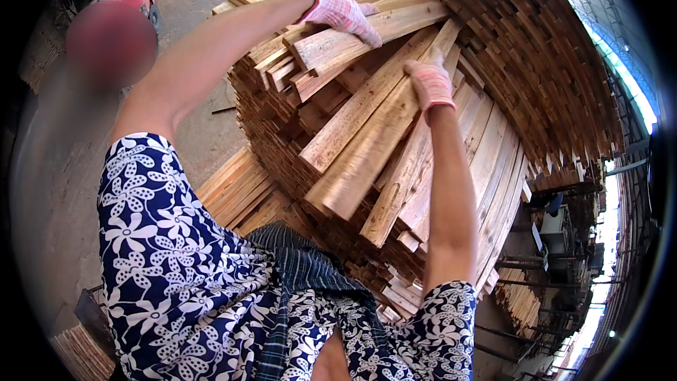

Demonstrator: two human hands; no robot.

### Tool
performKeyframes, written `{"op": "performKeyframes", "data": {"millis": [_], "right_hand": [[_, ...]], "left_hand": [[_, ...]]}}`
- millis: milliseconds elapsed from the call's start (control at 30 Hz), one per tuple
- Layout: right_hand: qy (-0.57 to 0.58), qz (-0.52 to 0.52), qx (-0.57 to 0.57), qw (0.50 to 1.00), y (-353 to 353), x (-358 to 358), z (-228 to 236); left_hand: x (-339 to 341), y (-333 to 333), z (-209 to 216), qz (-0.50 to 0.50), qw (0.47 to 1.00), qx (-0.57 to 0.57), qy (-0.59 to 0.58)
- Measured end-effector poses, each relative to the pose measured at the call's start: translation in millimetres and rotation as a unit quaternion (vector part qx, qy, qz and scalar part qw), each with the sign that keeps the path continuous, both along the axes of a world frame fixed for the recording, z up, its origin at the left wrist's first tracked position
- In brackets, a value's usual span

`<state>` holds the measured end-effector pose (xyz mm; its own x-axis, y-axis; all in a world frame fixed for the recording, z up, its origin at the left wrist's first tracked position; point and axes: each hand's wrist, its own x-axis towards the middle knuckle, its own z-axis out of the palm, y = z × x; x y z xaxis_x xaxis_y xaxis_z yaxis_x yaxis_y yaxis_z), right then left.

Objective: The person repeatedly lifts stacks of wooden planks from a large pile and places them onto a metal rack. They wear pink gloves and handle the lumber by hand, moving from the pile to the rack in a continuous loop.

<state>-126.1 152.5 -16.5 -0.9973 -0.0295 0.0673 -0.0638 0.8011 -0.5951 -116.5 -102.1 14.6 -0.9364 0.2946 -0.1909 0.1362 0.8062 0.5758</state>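
Both my hands wear pink-and-white knitted work gloves. My left hand [345,15] reaches far out and is closed over the edge of a pale wooden plank [402,20] on top of a big stack. Further right, my right hand [429,85] is closed around another wooden plank [370,148], which slants toward me over the stack. The near end of that plank is smeared by motion. Just left of it lies a knotty plank [352,123]. My right thumb shows on top; the fingers underneath are hidden.
Several loose boards [486,141] cover the right part of the stack. Behind rises a tall wall of stacked wood [522,49]. A lower pile of planks [236,190] stands on the left, on a concrete floor [63,190]. A red vehicle [130,0] is at the far left.
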Motion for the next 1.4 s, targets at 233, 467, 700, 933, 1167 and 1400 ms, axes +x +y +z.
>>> {"op": "performKeyframes", "data": {"millis": [233,467,700,933,1167,1400], "right_hand": [[0.017,-0.067,0.263,0.962,67,52,33],[0.169,-0.041,0.28,0.944,64,53,37],[-0.04,-0.057,-0.018,0.997,21,-30,-25],[-0.044,-0.001,-0.598,0.8,-10,49,46],[0.06,0.066,-0.303,0.949,-16,-87,-5],[-0.021,-0.013,-0.401,0.916,5,-95,-17]], "left_hand": [[21,23,24,-0.033,0.998,-0.037,0.035],[25,42,20,0.021,0.995,0.094,0.038],[29,66,42,0.006,0.997,-0.043,0.066],[0,23,-9,-0.017,0.984,0.017,0.177],[3,21,7,0.065,0.984,0.1,0.135],[13,38,18,0.1,0.993,0.06,0.031]]}}
